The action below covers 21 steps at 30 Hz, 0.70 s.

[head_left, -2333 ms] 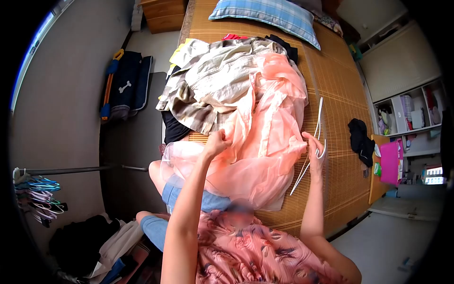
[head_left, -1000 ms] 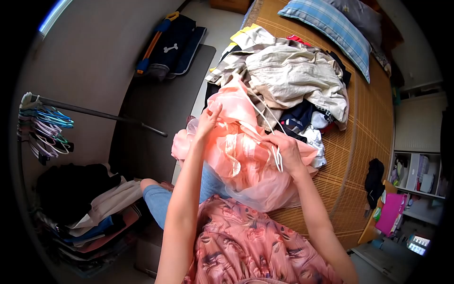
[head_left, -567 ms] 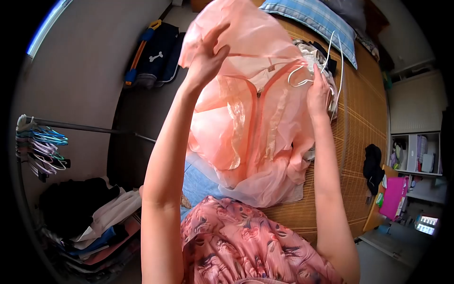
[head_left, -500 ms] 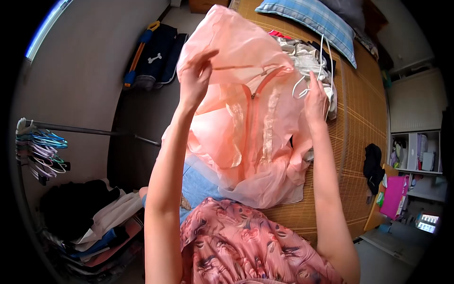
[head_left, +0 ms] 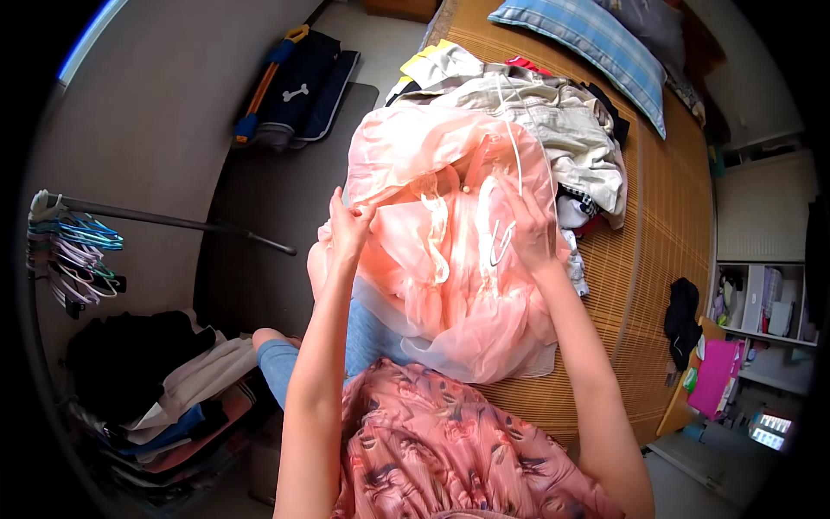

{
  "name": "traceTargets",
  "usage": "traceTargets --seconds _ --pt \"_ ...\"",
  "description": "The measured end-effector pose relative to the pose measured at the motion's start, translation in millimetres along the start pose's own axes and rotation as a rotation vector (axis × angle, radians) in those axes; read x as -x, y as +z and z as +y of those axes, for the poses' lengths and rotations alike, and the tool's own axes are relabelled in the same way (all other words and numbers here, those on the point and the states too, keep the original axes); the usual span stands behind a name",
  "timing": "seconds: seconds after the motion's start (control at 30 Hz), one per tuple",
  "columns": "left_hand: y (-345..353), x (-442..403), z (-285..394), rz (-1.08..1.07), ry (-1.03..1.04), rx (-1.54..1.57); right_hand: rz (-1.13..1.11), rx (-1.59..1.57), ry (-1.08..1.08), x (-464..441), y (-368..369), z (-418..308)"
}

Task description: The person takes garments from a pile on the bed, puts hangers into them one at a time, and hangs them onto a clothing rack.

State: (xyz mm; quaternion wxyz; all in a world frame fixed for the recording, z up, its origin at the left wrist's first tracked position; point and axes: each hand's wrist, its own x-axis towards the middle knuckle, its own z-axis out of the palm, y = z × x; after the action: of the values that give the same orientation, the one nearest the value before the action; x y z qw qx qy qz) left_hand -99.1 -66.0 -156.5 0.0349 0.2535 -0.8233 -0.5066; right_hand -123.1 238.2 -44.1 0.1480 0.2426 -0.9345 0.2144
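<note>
A pink sheer garment (head_left: 406, 246) with a central zip and pale lace strips lies spread over my lap and the edge of the mat. On its left side, my left hand (head_left: 350, 227) pinches the fabric between thumb and fingers. My right hand (head_left: 533, 229) is closed around a slim white hanger (head_left: 520, 164), over the garment's right side. The hanger's hook points down toward me, and its long arms stretch away above the cloth. Part of the hanger is hidden by my fingers. Whether it is inside the garment, I cannot tell.
Beyond the garment, a heap of clothes (head_left: 562, 117) lies on the bamboo mat (head_left: 657, 199), near a blue checked pillow (head_left: 596, 43). Several hangers (head_left: 82, 242) hang from a rail at left, above piled clothes (head_left: 138, 363). A black cloth (head_left: 683, 320) rests at the mat's right edge.
The raised top of the garment has come down flat. My left hand has lowered and now pinches the fabric. My right hand has brought the hanger down and left over the garment.
</note>
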Motion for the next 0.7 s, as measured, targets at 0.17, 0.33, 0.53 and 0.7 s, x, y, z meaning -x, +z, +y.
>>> traceTargets --seconds 0.17,0.33,0.53,0.7 --pt "11 21 14 -0.075 0.205 -0.135 -0.05 0.123 -0.237 -67 44 -10" --pt "10 50 14 -0.347 0.101 -0.111 -0.278 0.307 -0.161 -115 91 11" --pt "-75 74 57 -0.369 0.023 0.11 0.056 -0.168 0.209 -187 30 57" --pt "-190 117 42 -0.533 0.098 0.152 -0.268 -0.399 0.514 -199 -52 61"
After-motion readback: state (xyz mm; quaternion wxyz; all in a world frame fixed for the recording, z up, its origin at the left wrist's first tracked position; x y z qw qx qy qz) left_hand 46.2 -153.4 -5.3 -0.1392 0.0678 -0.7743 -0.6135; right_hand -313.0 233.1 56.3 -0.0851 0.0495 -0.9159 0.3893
